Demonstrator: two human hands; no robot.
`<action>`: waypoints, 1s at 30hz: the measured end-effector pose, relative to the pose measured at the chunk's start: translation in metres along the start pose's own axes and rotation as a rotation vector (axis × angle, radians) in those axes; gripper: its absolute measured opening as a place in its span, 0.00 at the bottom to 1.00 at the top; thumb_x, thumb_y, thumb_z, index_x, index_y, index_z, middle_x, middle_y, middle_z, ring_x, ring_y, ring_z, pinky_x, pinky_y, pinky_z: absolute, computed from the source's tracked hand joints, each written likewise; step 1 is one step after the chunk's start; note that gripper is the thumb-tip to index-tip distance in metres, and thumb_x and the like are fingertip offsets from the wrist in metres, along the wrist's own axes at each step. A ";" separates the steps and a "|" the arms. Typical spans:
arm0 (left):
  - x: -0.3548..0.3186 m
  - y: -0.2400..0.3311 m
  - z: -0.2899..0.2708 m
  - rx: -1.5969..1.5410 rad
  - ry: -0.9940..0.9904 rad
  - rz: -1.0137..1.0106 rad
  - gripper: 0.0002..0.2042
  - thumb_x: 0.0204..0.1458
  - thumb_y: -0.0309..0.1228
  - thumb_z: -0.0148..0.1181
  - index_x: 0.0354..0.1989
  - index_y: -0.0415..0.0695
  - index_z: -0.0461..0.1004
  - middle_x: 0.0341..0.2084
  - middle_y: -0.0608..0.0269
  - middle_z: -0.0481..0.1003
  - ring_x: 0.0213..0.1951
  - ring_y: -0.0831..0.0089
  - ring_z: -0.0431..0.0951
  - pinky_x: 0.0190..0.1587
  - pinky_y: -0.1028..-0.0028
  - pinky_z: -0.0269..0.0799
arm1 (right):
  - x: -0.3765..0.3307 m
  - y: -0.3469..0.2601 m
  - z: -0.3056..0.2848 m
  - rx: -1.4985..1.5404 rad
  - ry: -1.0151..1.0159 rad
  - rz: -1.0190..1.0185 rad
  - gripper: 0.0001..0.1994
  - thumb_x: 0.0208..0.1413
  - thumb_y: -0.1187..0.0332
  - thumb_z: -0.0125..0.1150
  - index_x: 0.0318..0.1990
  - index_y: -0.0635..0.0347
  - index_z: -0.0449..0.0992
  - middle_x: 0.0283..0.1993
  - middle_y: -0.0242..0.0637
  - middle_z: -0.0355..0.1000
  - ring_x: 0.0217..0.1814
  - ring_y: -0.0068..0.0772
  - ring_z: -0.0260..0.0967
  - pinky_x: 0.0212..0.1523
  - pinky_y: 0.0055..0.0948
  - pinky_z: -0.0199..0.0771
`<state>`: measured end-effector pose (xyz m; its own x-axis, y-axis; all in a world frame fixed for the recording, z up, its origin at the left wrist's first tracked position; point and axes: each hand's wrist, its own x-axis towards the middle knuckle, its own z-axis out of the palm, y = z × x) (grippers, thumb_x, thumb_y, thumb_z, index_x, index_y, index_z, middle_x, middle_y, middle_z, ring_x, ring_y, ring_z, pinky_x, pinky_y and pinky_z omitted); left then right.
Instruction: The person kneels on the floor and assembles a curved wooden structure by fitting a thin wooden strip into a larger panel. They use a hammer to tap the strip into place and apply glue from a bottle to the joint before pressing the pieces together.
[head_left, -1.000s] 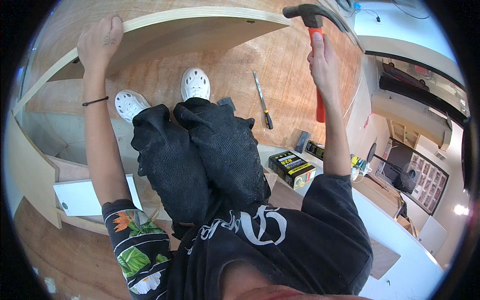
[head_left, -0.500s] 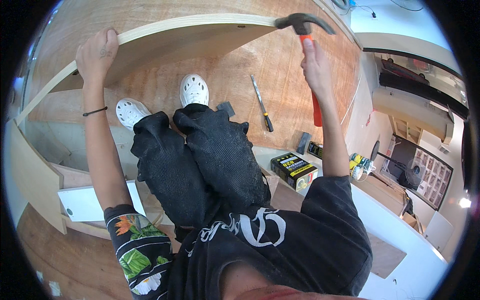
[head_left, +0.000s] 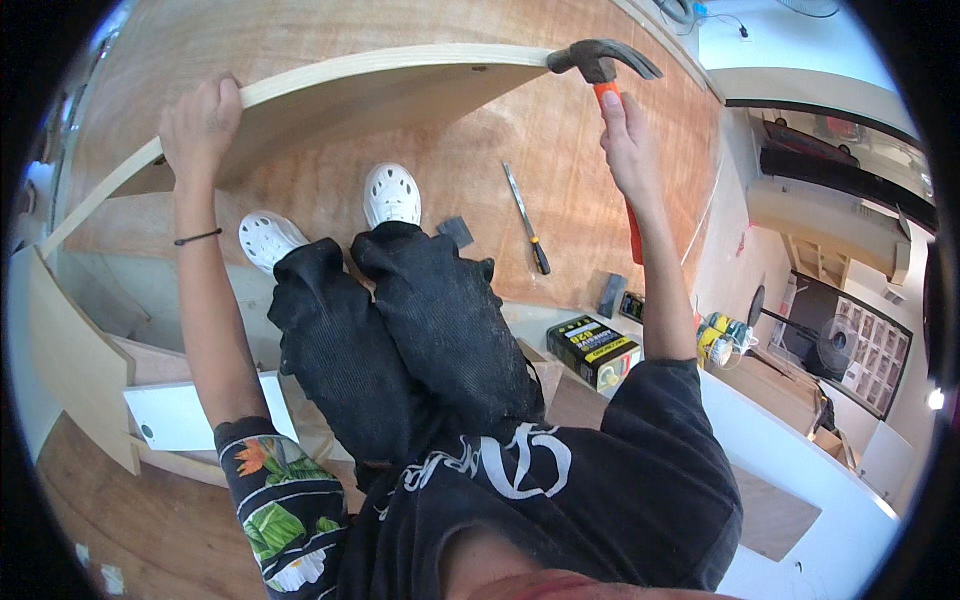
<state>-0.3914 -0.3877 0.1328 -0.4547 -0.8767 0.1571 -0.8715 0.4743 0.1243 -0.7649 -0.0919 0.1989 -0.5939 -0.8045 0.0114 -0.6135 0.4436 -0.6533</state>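
Note:
My left hand (head_left: 202, 130) is wrapped over the upper edge of a long pale wooden board (head_left: 350, 105), which stands on its edge in front of my feet. In my right hand (head_left: 632, 150) is a claw hammer (head_left: 598, 62) with a dark steel head and an orange-red handle. The hammer's striking face is at the right end of the board and seems to touch it. Its claw points away to the right.
On the wooden floor sheet (head_left: 460, 290) lie a file (head_left: 525, 218) with a black and yellow handle and a small dark block (head_left: 455, 231). A black and yellow tin (head_left: 592, 350) stands near my right knee. White board pieces (head_left: 190, 412) lie at the left.
The view has shifted slightly, so most things sit a little lower. My left hand still grips the board, and the hammer head remains at the board's right end.

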 end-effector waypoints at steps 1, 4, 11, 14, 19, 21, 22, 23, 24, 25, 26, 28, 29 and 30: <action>0.000 0.000 0.000 0.006 -0.003 -0.011 0.20 0.59 0.40 0.40 0.35 0.51 0.83 0.34 0.49 0.82 0.40 0.47 0.81 0.48 0.53 0.72 | 0.001 -0.002 0.000 0.010 0.021 0.010 0.26 0.72 0.42 0.42 0.37 0.58 0.68 0.22 0.26 0.59 0.22 0.18 0.58 0.21 0.24 0.58; -0.001 0.002 -0.002 -0.008 -0.009 -0.012 0.19 0.59 0.40 0.40 0.36 0.51 0.83 0.35 0.48 0.82 0.40 0.48 0.81 0.48 0.53 0.72 | 0.003 -0.011 0.000 0.004 0.034 0.027 0.27 0.72 0.42 0.42 0.37 0.59 0.69 0.22 0.27 0.60 0.22 0.19 0.59 0.23 0.25 0.60; 0.001 0.003 -0.006 0.008 -0.081 -0.012 0.20 0.60 0.40 0.40 0.43 0.52 0.82 0.38 0.48 0.82 0.43 0.49 0.82 0.50 0.55 0.72 | 0.009 -0.027 0.000 -0.039 -0.022 0.077 0.29 0.72 0.43 0.40 0.39 0.65 0.69 0.29 0.48 0.67 0.32 0.45 0.68 0.38 0.43 0.68; 0.005 -0.002 0.000 -0.018 -0.046 -0.039 0.21 0.61 0.40 0.39 0.49 0.53 0.81 0.40 0.47 0.82 0.45 0.48 0.81 0.51 0.55 0.72 | -0.006 -0.018 0.002 0.062 0.050 0.118 0.27 0.72 0.44 0.42 0.39 0.65 0.70 0.29 0.49 0.68 0.33 0.45 0.69 0.38 0.42 0.68; 0.037 -0.019 0.009 -0.242 0.044 0.096 0.26 0.67 0.50 0.38 0.50 0.46 0.80 0.36 0.43 0.81 0.44 0.46 0.82 0.50 0.56 0.72 | -0.085 0.046 0.058 0.351 0.267 0.331 0.22 0.71 0.50 0.50 0.39 0.64 0.70 0.31 0.52 0.71 0.34 0.51 0.72 0.38 0.44 0.70; 0.054 -0.019 0.009 -0.300 -0.031 0.135 0.29 0.66 0.56 0.41 0.48 0.42 0.79 0.33 0.43 0.81 0.41 0.48 0.82 0.48 0.57 0.72 | -0.121 0.090 0.094 0.230 0.196 0.389 0.21 0.69 0.51 0.54 0.41 0.64 0.72 0.29 0.46 0.70 0.31 0.45 0.72 0.35 0.42 0.70; 0.061 -0.018 0.008 -0.290 -0.116 0.133 0.31 0.64 0.59 0.44 0.47 0.41 0.79 0.32 0.44 0.80 0.40 0.49 0.82 0.46 0.58 0.72 | -0.138 0.110 0.112 0.157 0.107 0.446 0.21 0.68 0.50 0.56 0.43 0.63 0.73 0.26 0.40 0.70 0.29 0.37 0.71 0.32 0.40 0.70; 0.065 -0.015 0.006 -0.266 -0.183 0.144 0.32 0.62 0.61 0.48 0.47 0.39 0.79 0.31 0.44 0.80 0.38 0.50 0.81 0.45 0.59 0.71 | -0.159 0.127 0.132 0.147 0.095 0.454 0.20 0.67 0.51 0.57 0.44 0.64 0.73 0.29 0.47 0.72 0.32 0.44 0.74 0.34 0.42 0.71; 0.071 -0.010 0.005 -0.242 -0.249 0.157 0.33 0.59 0.63 0.52 0.46 0.38 0.79 0.30 0.45 0.80 0.37 0.52 0.81 0.44 0.60 0.71 | -0.175 0.142 0.151 0.130 0.076 0.494 0.20 0.66 0.53 0.58 0.45 0.65 0.74 0.32 0.54 0.75 0.35 0.52 0.77 0.36 0.45 0.72; 0.068 -0.008 0.001 -0.206 -0.280 0.179 0.34 0.56 0.63 0.57 0.45 0.38 0.78 0.30 0.45 0.79 0.36 0.53 0.81 0.43 0.60 0.71 | -0.194 0.154 0.167 0.124 0.072 0.506 0.19 0.66 0.54 0.58 0.45 0.65 0.74 0.34 0.58 0.75 0.37 0.56 0.77 0.37 0.48 0.72; 0.066 -0.004 -0.003 -0.166 -0.318 0.195 0.35 0.52 0.64 0.61 0.45 0.37 0.78 0.29 0.45 0.79 0.34 0.54 0.80 0.41 0.61 0.71 | -0.209 0.162 0.182 0.104 0.017 0.609 0.18 0.66 0.55 0.58 0.45 0.66 0.74 0.36 0.62 0.75 0.39 0.61 0.77 0.37 0.50 0.72; 0.069 0.006 -0.007 -0.125 -0.335 0.193 0.35 0.47 0.61 0.68 0.45 0.36 0.78 0.30 0.44 0.80 0.36 0.54 0.81 0.40 0.61 0.72 | -0.230 0.177 0.205 0.118 -0.031 0.692 0.17 0.64 0.57 0.57 0.47 0.66 0.73 0.35 0.63 0.74 0.39 0.66 0.75 0.38 0.55 0.71; 0.071 0.010 -0.008 -0.108 -0.345 0.192 0.36 0.44 0.60 0.72 0.45 0.36 0.78 0.31 0.44 0.80 0.36 0.55 0.82 0.40 0.61 0.73 | -0.239 0.182 0.214 0.109 -0.075 0.778 0.17 0.64 0.58 0.57 0.47 0.66 0.72 0.35 0.63 0.74 0.38 0.68 0.75 0.38 0.57 0.71; 0.075 0.013 -0.008 -0.134 -0.347 0.186 0.35 0.44 0.58 0.73 0.47 0.36 0.77 0.32 0.44 0.81 0.37 0.54 0.82 0.40 0.61 0.73 | -0.246 0.186 0.222 0.115 -0.033 0.722 0.16 0.64 0.59 0.57 0.48 0.66 0.72 0.36 0.64 0.74 0.39 0.68 0.75 0.38 0.57 0.71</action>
<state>-0.4352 -0.4471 0.1537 -0.6573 -0.7390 -0.1478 -0.7473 0.6136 0.2552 -0.6176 0.1004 -0.0933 -0.8125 -0.3397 -0.4737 -0.0158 0.8251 -0.5647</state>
